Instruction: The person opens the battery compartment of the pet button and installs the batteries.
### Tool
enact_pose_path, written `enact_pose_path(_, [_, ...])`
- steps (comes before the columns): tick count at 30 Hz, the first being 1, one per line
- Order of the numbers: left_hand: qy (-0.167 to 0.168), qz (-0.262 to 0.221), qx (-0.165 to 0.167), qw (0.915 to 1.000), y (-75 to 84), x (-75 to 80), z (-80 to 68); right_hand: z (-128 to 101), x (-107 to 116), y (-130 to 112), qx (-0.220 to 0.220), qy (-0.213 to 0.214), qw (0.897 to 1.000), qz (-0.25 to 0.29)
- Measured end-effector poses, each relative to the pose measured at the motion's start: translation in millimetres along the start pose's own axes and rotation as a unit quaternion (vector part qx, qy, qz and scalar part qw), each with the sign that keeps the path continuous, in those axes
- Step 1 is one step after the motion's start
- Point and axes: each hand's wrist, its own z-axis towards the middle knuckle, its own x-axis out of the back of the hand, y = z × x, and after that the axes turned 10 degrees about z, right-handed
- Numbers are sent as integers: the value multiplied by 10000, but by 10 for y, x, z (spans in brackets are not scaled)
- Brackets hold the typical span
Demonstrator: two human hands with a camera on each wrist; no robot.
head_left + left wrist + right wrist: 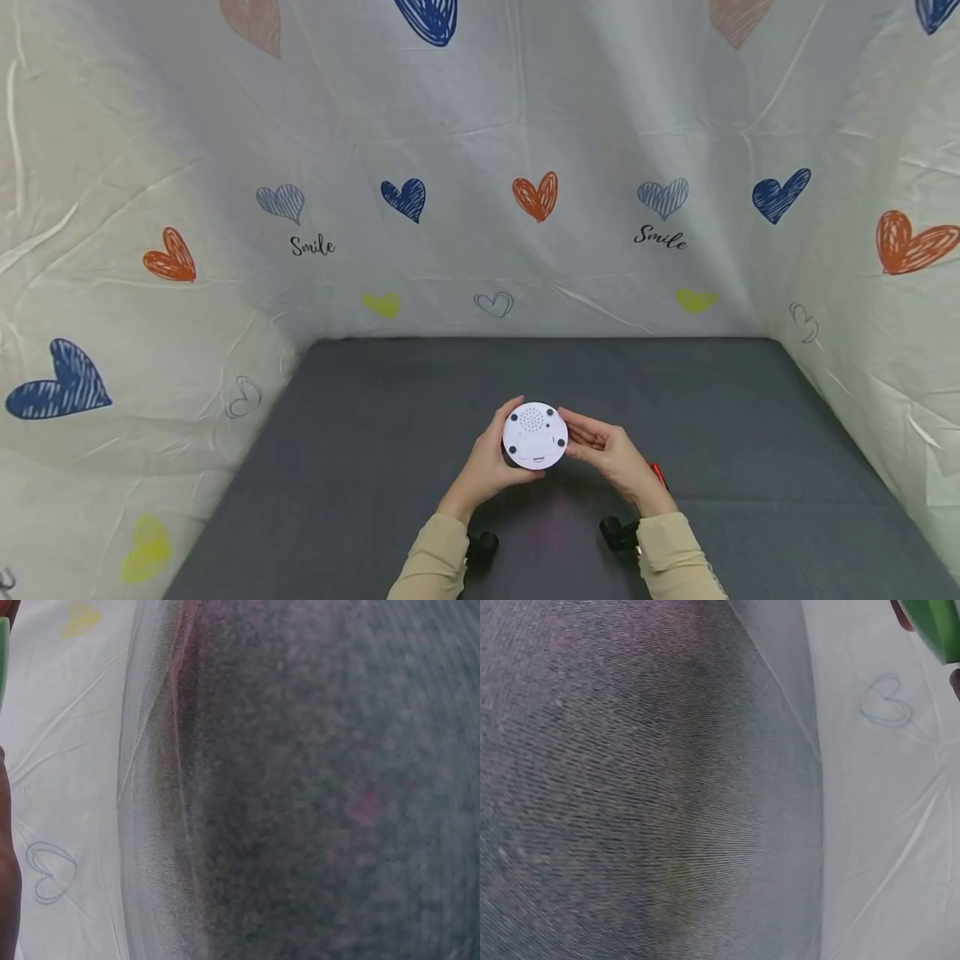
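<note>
Round device (535, 436), one item, white on the face turned to the head camera, held up over the counter (375, 425) between both hands, near the middle of the counter's width. Face fitted with four small dark feet near the rim, a cluster of small holes in the upper half, and a faint moulded panel below; tiny print too small to read. Green part of the body seen in the wrist views, at the far left edge of the left and at the upper right corner of the right. Left hand (489, 454): grip curled round the left side, fingers at the top of the rim, thumb along the bottom. Right hand (609, 457): grip pinching the right rim, fingertips above, thumb below. Sleeves (437, 557), pale beige, one on each forearm. Black fittings (618, 533), one by each cuff, their kind unclear. Red object (658, 475), small, just beside the right wrist, mostly hidden. Counter surface dark grey, cloth-like, with a soft pinkish patch below the device. White sheet (457, 108), creased, hung behind and at both sides, printed with blue, orange, yellow and outlined hearts (536, 197) and the word "Smile", twice.
</note>
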Motion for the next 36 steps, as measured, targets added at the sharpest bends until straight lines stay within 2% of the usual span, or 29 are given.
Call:
enact_pose_path(7, [-72,13,35,10000,10,23,20,-32,-68,-126,242,206,9976,-608])
enact_pose_path(9, [-78,32,27,10000,14,31,23,-56,-134,-198,499,331,9926,-1058])
enact_pose_path(10, [-75,42,15,10000,16,35,27,-68,-173,-236,699,393,9869,-1401])
enact_pose_path(12, [-83,82,6,9999,19,42,33,-82,-255,-313,1254,476,9675,-2144])
enact_pose_path(15, [-69,131,-10,9999,23,50,44,-62,-307,-307,2243,531,9226,-3092])
enact_pose_path(17, [-60,153,-21,9999,17,52,50,-31,-296,-239,2693,452,9028,-3323])
enact_pose_path(23, [-27,208,-46,9998,12,57,49,38,-237,-37,3145,-23,8805,-3546])
enact_pose_path(31, [95,235,-48,9997,16,73,46,87,-272,-41,3502,-323,8470,-3986])
enact_pose_path(34, [162,251,-92,9995,-84,45,58,95,-284,-57,3537,-409,8342,-4212])
enact_pose_path(36, [171,246,-97,9995,-134,33,66,96,-293,-71,3452,-466,8294,-4369])
